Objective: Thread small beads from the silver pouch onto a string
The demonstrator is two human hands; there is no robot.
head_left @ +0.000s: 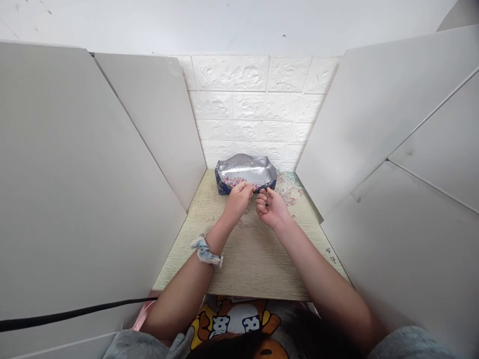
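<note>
My left hand (241,195) is at the near edge of a silver-lined, dark blue box (243,162), its thumb and fingers pinched together. Whatever is between those fingertips is too small to make out. Just to the right, my right hand (270,207) is turned palm up with curled fingers, thumb and fingertip close together at the box's front right corner. A small dark spot shows among its fingers. Small pink and purple beads (234,181) lie inside the box, mostly at its left. Below my hands, a faint strand of clear beads (249,225) rests on the table.
Strands of pale pink and green beads (290,192) spread over the table (258,264) right of the box. Small metal pieces (331,255) lie near the right edge. White panels (149,119) rise on both sides, and a white brick-patterned wall (247,104) closes the back.
</note>
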